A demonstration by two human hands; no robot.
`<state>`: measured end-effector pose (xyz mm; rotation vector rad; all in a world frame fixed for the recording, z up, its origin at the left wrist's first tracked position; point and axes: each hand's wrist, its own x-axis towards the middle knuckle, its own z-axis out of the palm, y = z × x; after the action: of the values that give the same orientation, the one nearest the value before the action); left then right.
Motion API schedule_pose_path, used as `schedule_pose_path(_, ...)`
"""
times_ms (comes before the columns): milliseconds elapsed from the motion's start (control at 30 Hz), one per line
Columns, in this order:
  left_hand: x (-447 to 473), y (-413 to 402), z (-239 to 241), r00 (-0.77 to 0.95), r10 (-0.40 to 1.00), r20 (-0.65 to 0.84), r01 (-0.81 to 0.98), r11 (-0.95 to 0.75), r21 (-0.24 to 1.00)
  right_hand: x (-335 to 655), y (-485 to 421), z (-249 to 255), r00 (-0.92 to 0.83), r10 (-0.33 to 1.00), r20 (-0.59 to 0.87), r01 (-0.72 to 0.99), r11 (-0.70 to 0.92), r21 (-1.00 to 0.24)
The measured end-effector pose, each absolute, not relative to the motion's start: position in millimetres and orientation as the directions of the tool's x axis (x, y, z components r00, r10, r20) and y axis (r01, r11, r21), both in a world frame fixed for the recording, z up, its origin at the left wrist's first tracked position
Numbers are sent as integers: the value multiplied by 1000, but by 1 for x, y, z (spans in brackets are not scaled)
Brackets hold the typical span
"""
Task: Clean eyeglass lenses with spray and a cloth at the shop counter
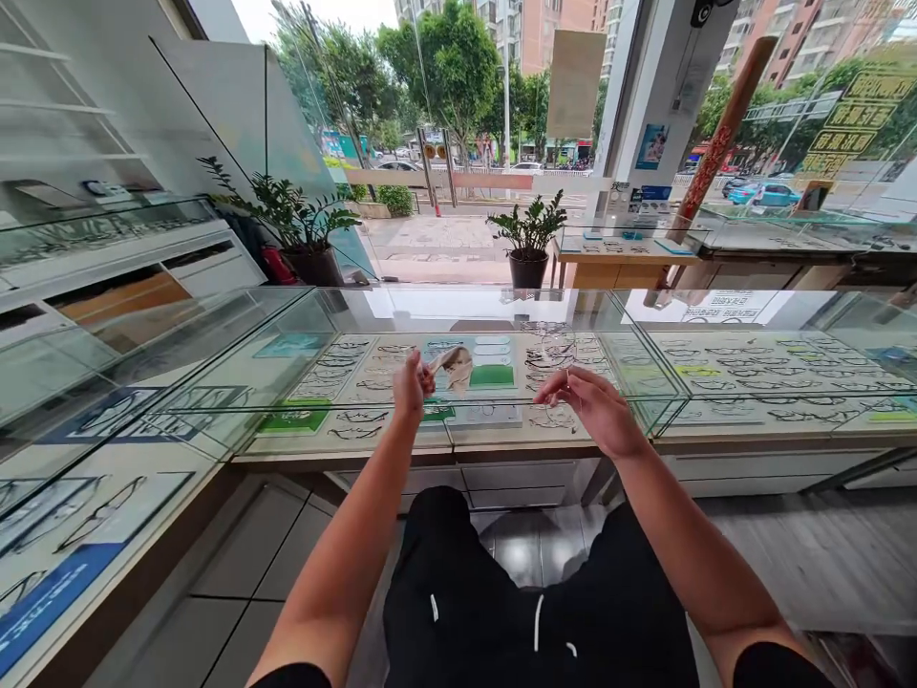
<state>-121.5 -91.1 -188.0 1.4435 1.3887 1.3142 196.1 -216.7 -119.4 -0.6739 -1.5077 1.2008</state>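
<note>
L hand (412, 390) curled, R hand (591, 406) bent at its 3 o'clk, can't tell grips; glass eyewear showcase (501, 445) twd 12.

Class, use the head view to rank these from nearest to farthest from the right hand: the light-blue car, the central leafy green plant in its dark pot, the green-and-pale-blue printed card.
1. Green-and-pale-blue printed card: left of the right hand, inside the glass showcase.
2. Central leafy green plant in its dark pot: ahead, beyond the showcase.
3. Light-blue car: outside, rightward.
</note>
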Motion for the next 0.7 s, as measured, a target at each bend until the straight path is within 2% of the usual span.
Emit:
schedule_pose_path(67, -103, -126, -191, -49, 994, 94, 96, -89, 991, 188, -229, -133, -310, 888, 339, -149, 307, -940)
schedule_pose_path(100, -93, -145, -193, 73, 997, 3, -127, 7, 992, 185, -235, -142, -317, 894, 316, -143, 285, -948)
schedule_pose_path(167, -74, -180, -195, 317, 945, -82, -420, 218, 881, 179, -245, -160, -323, 909, 263, -139, 229, -963)
schedule_pose_path(233, -59, -205, -196, 429, 896, -110, -539, 352, 765, 176, -253, -175, -324, 923, 209, -141, 171, -975)
schedule_pose_path(300, -51, -218, -198, 473, 870, -142, -584, 430, 688, 175, -259, -185, -323, 930, 175, -146, 134, -980)
schedule_pose_path(400, -47, -226, -199, 550, 819, -164, -556, 506, 659, 177, -267, -192, -320, 934, 157, -157, 111, -981)
schedule_pose_path(500, -44, -229, -194, 586, 803, -107, -529, 479, 700, 179, -272, -195, -299, 943, 143, -184, 91, -979)
schedule_pose_path(700, -34, -231, -179, 468, 876, -112, -482, 360, 799, 182, -278, -196, -263, 957, 122, -178, 77, -981)
